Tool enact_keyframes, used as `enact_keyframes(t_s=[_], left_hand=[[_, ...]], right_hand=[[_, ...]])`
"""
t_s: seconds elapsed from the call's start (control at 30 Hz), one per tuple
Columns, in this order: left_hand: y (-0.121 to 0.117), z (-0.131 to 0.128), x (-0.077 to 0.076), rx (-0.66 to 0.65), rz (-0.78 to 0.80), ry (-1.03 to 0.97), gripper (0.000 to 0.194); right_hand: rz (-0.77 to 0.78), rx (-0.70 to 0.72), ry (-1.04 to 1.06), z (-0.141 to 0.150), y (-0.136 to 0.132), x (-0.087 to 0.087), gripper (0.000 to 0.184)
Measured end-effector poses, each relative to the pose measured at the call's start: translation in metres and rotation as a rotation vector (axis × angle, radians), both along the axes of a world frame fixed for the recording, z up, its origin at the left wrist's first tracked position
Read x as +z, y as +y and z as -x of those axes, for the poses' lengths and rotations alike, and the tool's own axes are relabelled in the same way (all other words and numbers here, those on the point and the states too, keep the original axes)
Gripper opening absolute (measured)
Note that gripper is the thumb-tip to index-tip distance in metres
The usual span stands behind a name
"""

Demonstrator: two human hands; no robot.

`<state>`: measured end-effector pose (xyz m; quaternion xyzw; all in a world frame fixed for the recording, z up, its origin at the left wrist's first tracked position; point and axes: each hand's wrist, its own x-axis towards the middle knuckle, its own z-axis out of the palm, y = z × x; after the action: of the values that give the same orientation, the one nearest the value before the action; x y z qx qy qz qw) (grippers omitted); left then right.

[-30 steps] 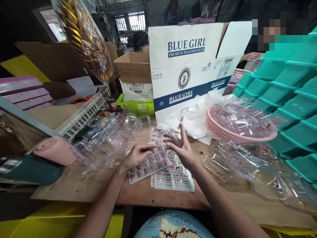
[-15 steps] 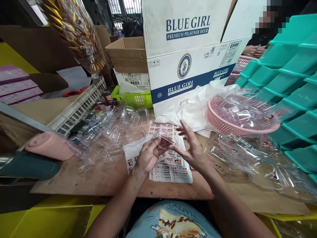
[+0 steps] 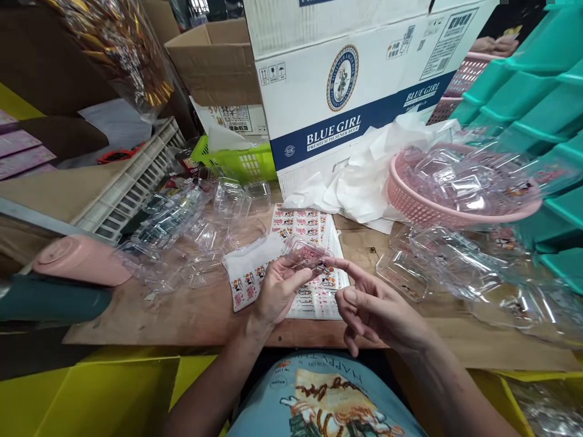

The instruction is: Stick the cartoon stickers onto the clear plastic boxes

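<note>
My left hand [image 3: 279,290] grips a small clear plastic box [image 3: 304,254] between thumb and fingers. Pink print shows on or through its wall. My right hand [image 3: 378,306] holds nothing; its index finger points at the box's right end and seems to touch it, while the other fingers hang loosely bent and apart. Below both hands lie sheets of cartoon stickers [image 3: 300,221], with pink lettering and little figures. A white backing sheet [image 3: 255,255] lies curled over their left side.
Loose clear boxes [image 3: 200,243] lie on the left. More boxes with stickers [image 3: 449,255] lie on the right, below a filled pink basket [image 3: 464,218]. Crumpled white paper [image 3: 337,197] and a beer carton [image 3: 300,79] stand behind. Teal bins [image 3: 542,91] rise at right; a pink cup [image 3: 82,260] lies left.
My right hand has come down and to the right, from spread fingers to a pointing index finger at the box. Pink print now shows on the box. The camera view has tilted downward.
</note>
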<state>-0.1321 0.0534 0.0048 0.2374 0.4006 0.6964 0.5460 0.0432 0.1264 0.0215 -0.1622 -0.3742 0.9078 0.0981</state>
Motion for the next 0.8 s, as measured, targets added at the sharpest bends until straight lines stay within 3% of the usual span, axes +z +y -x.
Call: enact_keyframes(t_s=[0.8], left_hand=[[-0.005, 0.003, -0.006, 0.004, 0.005, 0.096, 0.03]], right_hand=[[0.027, 0.002, -0.042, 0.011, 0.0, 0.005, 0.064]])
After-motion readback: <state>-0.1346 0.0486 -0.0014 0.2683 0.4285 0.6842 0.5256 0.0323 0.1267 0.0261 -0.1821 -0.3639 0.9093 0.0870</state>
